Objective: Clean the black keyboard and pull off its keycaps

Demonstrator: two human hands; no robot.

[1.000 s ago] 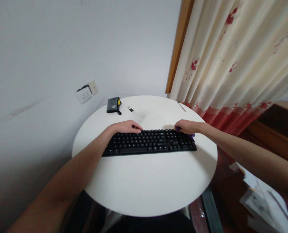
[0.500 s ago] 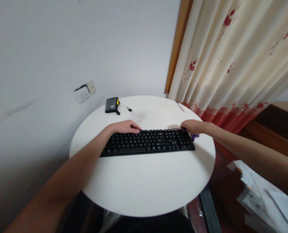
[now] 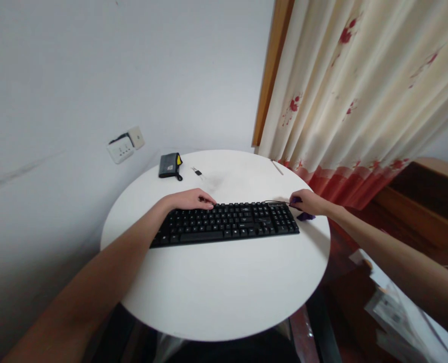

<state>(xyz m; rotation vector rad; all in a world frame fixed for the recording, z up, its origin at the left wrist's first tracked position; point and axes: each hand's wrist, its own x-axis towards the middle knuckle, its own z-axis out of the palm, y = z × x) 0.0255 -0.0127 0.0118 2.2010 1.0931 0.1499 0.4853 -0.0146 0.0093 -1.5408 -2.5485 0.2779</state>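
Note:
A black keyboard (image 3: 226, 226) lies across the middle of a round white table (image 3: 216, 287). My left hand (image 3: 189, 199) rests on the keyboard's far left edge, fingers curled down over the top row of keys. My right hand (image 3: 309, 202) is just past the keyboard's right end, closed around a small purple object (image 3: 306, 216) whose lower part pokes out under the palm. A thin black cable (image 3: 274, 202) runs from the keyboard's back edge toward that hand.
A grey pouch with a yellow tag (image 3: 169, 165) and a small clip-like item (image 3: 197, 172) lie at the table's far side. A wall socket (image 3: 124, 145) is on the left wall. A flowered curtain (image 3: 352, 96) hangs on the right above dark wooden furniture (image 3: 416, 212). Papers (image 3: 401, 312) lie lower right.
My right hand has slid rightward along the keyboard's back edge and off its right end, carrying the purple object. My left hand has stayed put. The view has shifted slightly right.

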